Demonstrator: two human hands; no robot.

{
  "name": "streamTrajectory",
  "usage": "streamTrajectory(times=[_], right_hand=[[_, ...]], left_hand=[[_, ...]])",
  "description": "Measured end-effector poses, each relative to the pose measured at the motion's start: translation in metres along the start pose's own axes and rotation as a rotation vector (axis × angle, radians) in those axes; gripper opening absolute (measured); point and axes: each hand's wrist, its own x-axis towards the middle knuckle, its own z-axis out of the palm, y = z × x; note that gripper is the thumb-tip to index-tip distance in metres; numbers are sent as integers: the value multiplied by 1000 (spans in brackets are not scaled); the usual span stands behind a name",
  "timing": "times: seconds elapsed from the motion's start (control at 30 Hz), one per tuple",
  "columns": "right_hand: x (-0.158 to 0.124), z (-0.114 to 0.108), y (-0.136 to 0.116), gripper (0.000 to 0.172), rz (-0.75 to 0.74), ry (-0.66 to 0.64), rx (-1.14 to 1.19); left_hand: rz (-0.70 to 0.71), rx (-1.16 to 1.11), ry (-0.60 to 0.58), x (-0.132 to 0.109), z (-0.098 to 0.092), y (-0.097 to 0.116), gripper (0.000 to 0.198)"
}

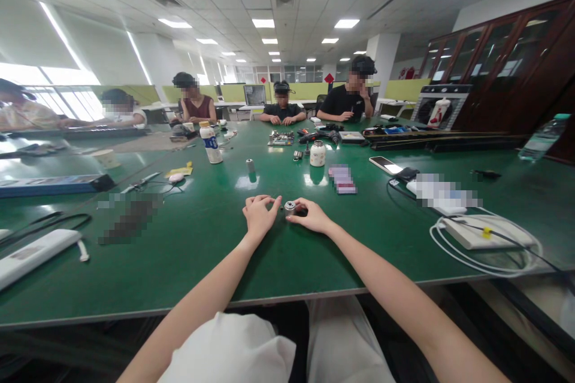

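Note:
A small silver metal cylinder [290, 207], which looks like a little motor, stands upright on the green table with a round detail on its top. My right hand [311, 216] grips it from the right between thumb and fingers. Just left of the cylinder is my left hand [261, 214], its thumb and fingers apart and no held thing visible in them. A tiny part seems to lie between the left fingertips and the cylinder, too small to name. Farther off, a second silver cylinder [250, 165] stands alone on the table.
Beyond my hands are a white jar [317, 154], a bottle [211, 145], a phone [385, 165] and a circuit board [281, 139]. Cables and a white box [487, 233] lie right; a power strip [38, 256] lies left. Several people sit around the table.

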Motion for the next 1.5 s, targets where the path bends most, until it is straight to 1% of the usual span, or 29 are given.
streamTrajectory(times=[0.1, 0.17, 0.23, 0.3, 0.5, 0.57, 0.63, 0.67, 0.73, 0.83, 0.9, 1.07, 1.13, 1.3, 1.5], right_hand=[[0, 0, 0, 43, 1, 7, -8], [0, 0, 0, 43, 5, 6, -4], [0, -1, 0, 43, 10, -1, 4], [0, -1, -1, 43, 13, -6, 7], [-1, -1, -3, 42, 7, 6, -3], [-1, -2, -3, 41, 8, 16, 2], [-1, -2, -3, 40, 12, 32, 7], [-1, -2, -3, 40, 15, 40, 9], [-1, -2, -4, 40, 21, 51, 10], [-1, -3, -4, 39, 22, 51, 22], [-2, -3, -5, 38, 21, 48, 29], [-3, -3, -6, 38, 21, 36, 36], [-3, -4, -6, 38, 18, 31, 35], [-3, -4, -6, 37, 11, 33, 20], [-4, -4, -7, 37, -11, 28, 18]], left_hand=[[20, -101, 59, 3, 2, 0, 31], [59, -169, 60, 5, 5, -2, 29], [89, -210, 34, 5, 9, -5, 28], [98, -224, 17, 6, 13, -8, 29], [123, -228, 46, 6, 18, -12, 30], [123, -208, 34, 5, 19, -13, 24], [137, -188, 8, 3, 19, -14, 8], [142, -179, -11, 2, 19, -14, 11], [144, -162, -56, 1, 18, -15, 23], [150, -168, -82, 1, 13, -12, 17], [191, -212, -50, 1, 9, -7, 12], [314, -378, 122, -3, 2, 8, 9], [338, -407, 140, -6, 2, 12, 8], [340, -385, 71, -8, 3, 13, 8], [375, -404, 35, -5, 4, 9, 12]])
